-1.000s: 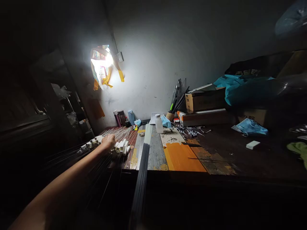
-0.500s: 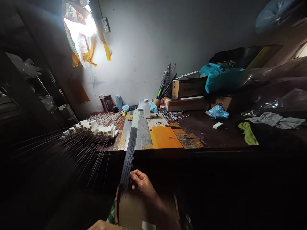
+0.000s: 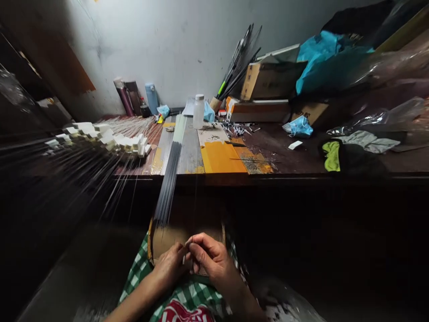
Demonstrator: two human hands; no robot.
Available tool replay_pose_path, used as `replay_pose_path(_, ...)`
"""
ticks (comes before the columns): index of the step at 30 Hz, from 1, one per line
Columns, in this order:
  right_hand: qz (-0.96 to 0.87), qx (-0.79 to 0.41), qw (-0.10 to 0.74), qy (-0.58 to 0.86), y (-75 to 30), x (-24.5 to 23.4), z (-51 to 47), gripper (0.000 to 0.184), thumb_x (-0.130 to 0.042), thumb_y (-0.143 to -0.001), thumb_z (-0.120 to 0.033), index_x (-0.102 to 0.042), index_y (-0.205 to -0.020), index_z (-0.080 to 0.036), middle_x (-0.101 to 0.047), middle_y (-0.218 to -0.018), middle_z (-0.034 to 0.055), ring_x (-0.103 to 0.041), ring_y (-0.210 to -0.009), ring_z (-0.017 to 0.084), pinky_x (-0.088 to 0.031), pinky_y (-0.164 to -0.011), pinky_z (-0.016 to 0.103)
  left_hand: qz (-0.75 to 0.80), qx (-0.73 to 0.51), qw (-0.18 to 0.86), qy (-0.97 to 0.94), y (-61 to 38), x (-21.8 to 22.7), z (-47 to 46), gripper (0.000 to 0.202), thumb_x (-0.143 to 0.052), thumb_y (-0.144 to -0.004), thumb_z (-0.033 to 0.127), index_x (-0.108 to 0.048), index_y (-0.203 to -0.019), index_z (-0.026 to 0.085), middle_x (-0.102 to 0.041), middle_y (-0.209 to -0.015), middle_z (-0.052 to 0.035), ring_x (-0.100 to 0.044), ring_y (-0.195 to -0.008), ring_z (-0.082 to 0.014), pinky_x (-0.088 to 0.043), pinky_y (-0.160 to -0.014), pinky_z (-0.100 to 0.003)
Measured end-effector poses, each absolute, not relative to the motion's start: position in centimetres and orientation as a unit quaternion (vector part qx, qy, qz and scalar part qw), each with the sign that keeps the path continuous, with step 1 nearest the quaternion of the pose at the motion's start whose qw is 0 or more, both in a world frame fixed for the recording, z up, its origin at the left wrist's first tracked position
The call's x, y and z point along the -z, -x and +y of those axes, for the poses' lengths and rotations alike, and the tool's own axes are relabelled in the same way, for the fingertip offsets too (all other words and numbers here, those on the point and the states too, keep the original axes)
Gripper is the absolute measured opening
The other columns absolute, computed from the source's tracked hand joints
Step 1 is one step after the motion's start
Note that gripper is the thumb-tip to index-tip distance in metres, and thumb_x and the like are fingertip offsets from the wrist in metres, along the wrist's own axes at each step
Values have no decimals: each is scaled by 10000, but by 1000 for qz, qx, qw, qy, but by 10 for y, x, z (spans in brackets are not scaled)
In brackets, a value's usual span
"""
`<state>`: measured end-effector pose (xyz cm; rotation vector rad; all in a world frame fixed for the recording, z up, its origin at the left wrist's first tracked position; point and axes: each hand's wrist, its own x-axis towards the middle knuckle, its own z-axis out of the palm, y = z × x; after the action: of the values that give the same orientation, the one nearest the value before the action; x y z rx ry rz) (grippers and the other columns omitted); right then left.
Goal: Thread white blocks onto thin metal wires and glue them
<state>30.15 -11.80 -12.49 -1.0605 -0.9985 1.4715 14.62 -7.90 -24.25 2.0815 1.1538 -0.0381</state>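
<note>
Both hands meet low in the view over a cardboard piece (image 3: 167, 235) on my lap. My left hand (image 3: 170, 264) and my right hand (image 3: 208, 257) are closed in pinches around a small pale piece (image 3: 185, 254) and what looks like a thin rod end. A bundle of thin dark rods (image 3: 169, 179) runs from the cardboard up onto the workbench (image 3: 301, 163). To the left, several thin rods tipped with white blocks (image 3: 110, 138) fan out over the bench edge.
On the bench stand a white bottle (image 3: 199, 111), flasks (image 3: 134, 96), a cup of rods (image 3: 231, 71), cardboard boxes (image 3: 268, 85), blue masks (image 3: 298, 126), a green cloth (image 3: 331, 155) and plastic bags at right. Green checked cloth (image 3: 157, 286) covers my lap.
The view tilted down from the lamp to my lap. My left hand left the white blocks and joined my right hand, which moved from the rod bundle's end to the small piece.
</note>
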Motion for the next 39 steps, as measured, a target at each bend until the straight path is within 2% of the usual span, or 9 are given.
replay_pose_path(10,-454,-415,569,546,-341,140,-152,112,-553,-923,-270,-627,-1002,-243,-637,-863,9,-647,-692,108,-544,-662,216,431,-46,458,-776,-146,241,-71,208,-541,-785,192,-576,-990,199,-612,-862,-24,-586,-785,-191,-418,-683,-259)
replay_pose_path(15,-478,-387,584,529,-340,148,-147,120,-546,-925,-228,-625,-1006,-270,-619,-878,-9,-653,-733,102,-544,-689,199,433,-197,635,-609,-139,222,-76,289,-591,-820,313,-558,-1084,200,-647,-1017,-43,-610,-895,-187,-464,-775,-256)
replay_pose_path(19,-499,-381,570,530,-336,150,-145,131,-542,-927,-220,-621,-1020,-270,-634,-881,-8,-650,-776,109,-538,-717,203,412,-323,720,-455,-130,213,-80,226,-756,-724,247,-647,-915,197,-636,-1065,-26,-580,-971,-177,-449,-813,-223)
replay_pose_path(22,-511,-372,560,536,-333,151,-143,124,-542,-927,-221,-622,-1014,-255,-643,-875,-3,-644,-783,111,-531,-722,204,393,-383,764,-340,-125,216,-82,287,-839,-640,219,-632,-837,196,-610,-827,32,-560,-707,-90,-435,-631,-162)
replay_pose_path(25,-513,-370,559,535,-330,152,-141,121,-539,-928,-218,-621,-1010,-249,-648,-878,-6,-645,-781,103,-528,-720,189,345,-377,833,-211,-120,219,-86,397,-857,-633,314,-592,-912,219,-452,-536,97,-412,-438,-46,-329,-443,-138)
replay_pose_path(28,-513,-378,552,538,-328,153,-140,125,-529,-933,-223,-617,-1018,-248,-654,-897,-5,-652,-803,105,-529,-729,185,340,-345,858,-173,-117,219,-89,498,-840,-651,394,-534,-1007,229,-368,-434,130,-341,-335,-45,-262,-374,-131)
replay_pose_path(32,-509,-387,542,545,-326,158,-141,122,-527,-934,-240,-616,-1017,-241,-662,-884,-2,-659,-789,109,-535,-725,192,378,-330,840,-206,-119,218,-90,552,-859,-623,379,-484,-1001,231,-563,-558,64,-516,-406,-93,-371,-409,-155)
replay_pose_path(36,-498,-404,544,541,-323,164,-141,133,-523,-935,-260,-616,-1027,-237,-656,-902,11,-662,-807,126,-552,-723,212,396,-332,825,-228,-123,217,-91,487,-854,-609,387,-539,-930,199,-564,-553,53,-469,-392,-77,-358,-386,-153)
replay_pose_path(39,-495,-411,546,537,-320,166,-141,137,-530,-930,-266,-617,-1029,-230,-666,-901,18,-665,-815,135,-557,-714,214,413,-350,786,-300,-124,210,-92,413,-837,-636,332,-605,-940,176,-646,-745,1,-559,-575,-98,-446,-511,-163)
